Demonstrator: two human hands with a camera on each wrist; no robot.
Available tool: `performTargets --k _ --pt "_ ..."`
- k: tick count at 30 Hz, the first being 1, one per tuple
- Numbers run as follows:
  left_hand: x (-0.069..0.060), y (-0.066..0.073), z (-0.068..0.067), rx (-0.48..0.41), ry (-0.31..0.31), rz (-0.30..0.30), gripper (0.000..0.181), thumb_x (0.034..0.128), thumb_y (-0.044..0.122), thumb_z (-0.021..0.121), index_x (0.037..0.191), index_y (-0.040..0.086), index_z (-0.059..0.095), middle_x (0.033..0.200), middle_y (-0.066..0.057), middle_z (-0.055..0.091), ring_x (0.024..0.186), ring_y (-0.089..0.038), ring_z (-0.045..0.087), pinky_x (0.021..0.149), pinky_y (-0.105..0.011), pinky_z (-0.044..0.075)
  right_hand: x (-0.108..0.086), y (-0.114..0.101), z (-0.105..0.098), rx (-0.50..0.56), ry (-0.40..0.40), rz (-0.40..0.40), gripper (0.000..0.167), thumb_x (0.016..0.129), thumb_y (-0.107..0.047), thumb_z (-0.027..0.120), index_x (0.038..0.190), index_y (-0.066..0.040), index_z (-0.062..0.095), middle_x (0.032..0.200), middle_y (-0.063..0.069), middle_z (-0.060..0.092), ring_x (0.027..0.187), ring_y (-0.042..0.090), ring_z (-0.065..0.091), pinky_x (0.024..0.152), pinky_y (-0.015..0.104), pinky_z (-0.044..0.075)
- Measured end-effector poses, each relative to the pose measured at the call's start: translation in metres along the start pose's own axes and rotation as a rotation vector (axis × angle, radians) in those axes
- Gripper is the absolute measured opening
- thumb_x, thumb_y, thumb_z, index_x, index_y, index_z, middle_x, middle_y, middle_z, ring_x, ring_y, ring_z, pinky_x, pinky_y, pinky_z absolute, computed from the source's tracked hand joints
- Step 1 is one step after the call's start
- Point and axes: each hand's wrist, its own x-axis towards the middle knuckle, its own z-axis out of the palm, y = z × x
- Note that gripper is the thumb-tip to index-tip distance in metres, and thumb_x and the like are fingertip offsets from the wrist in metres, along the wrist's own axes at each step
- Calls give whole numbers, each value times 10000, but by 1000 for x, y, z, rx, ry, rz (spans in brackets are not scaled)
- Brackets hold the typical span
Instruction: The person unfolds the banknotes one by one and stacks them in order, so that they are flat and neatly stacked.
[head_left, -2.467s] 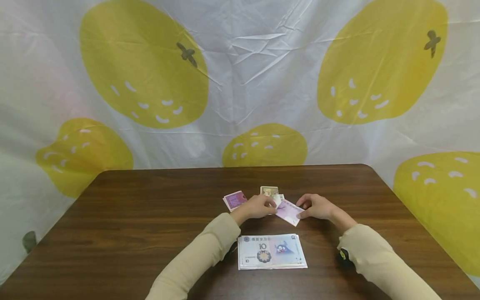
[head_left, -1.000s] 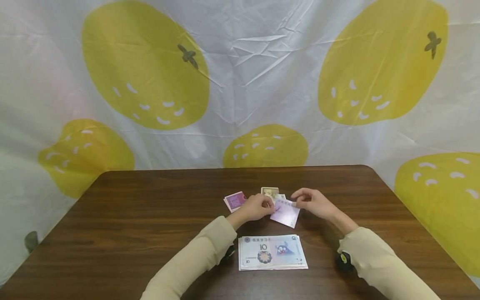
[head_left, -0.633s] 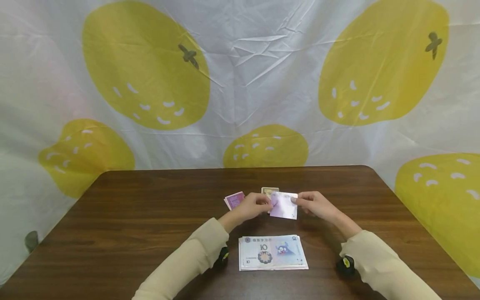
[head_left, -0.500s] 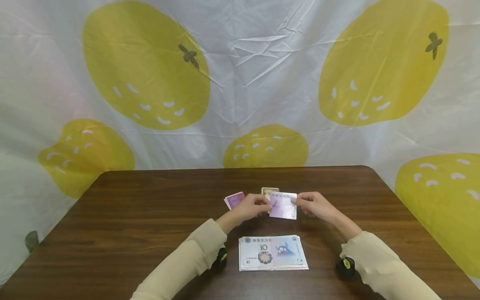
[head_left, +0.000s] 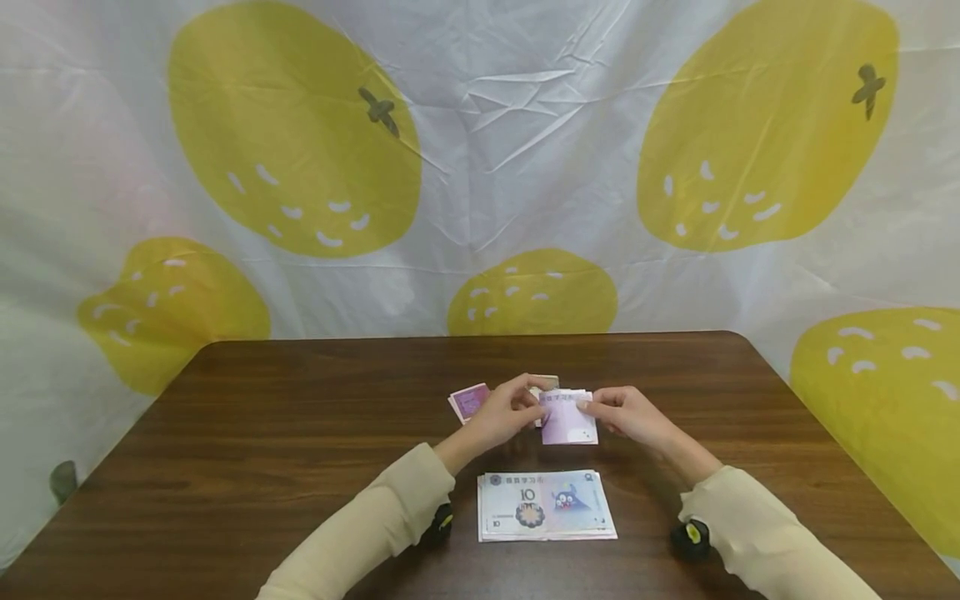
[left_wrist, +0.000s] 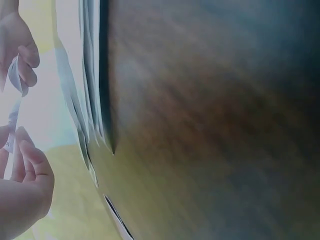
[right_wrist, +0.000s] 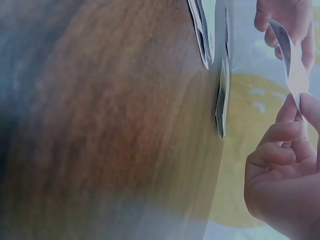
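Over the middle of the table, both hands hold a small bunch of purple play banknotes (head_left: 567, 423), more than one edge showing. The right hand (head_left: 633, 417) pinches the right edge, thumb on the face. At the left edge, the left hand (head_left: 506, 414) pinches with thumb and fingers, its index finger raised near the top corner. Seen edge-on in the right wrist view, the notes (right_wrist: 295, 75) stand bowed between the two hands. A stack of larger 10 play banknotes (head_left: 546, 506) lies nearer the person.
Behind the left hand lies a small magenta pile of notes (head_left: 468, 402). A yellowish pile (head_left: 551, 381) sits behind the held notes, partly hidden. The brown wooden table (head_left: 300, 433) ends at a fruit-print curtain (head_left: 517, 167).
The purple notes were lifted and turned from a slant to squarely facing the person. The right hand's grip shifted to the upper right edge. Lately the notes dipped slightly and the left index finger rose.
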Motion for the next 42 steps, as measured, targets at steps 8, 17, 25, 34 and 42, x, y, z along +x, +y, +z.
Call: performTargets --k 8,17,25,34,42 --pt "3 -12 -1 20 25 46 106 823 -15 576 920 -56 559 857 -129 569 667 -267 515 532 -220 411 -2 -2 5 -15 33 20 259 825 -265 615 747 -23 567 510 -14 386 454 96 327 427 217 262" --pt "8 -34 -11 -140 -63 -129 138 847 112 584 914 -9 582 770 -137 549 683 -228 515 531 -241 388 -4 -4 8 14 -7 -7 353 902 -317 489 771 -2 582 501 -15 356 444 104 315 430 231 268" --pt "4 -33 -20 -111 -121 -154 181 855 161 579 970 25 613 905 -163 565 730 -170 519 595 -279 421 -8 -8 9 52 7 0 341 907 -284 489 817 31 580 523 -8 371 451 106 319 426 234 264" --pt "-3 -35 -26 -191 -147 -194 395 940 288 390 1109 -6 593 913 -76 591 698 -137 511 585 -258 422 -11 -8 9 117 73 53 329 881 -235 539 946 86 576 597 -17 462 492 70 392 445 212 323" --pt "-13 -39 -35 -137 -136 -192 294 885 197 523 1085 1 612 919 -63 576 721 -125 523 597 -255 428 -12 -7 9 137 116 103 320 866 -215 563 1002 75 569 714 22 569 578 97 500 505 234 415"
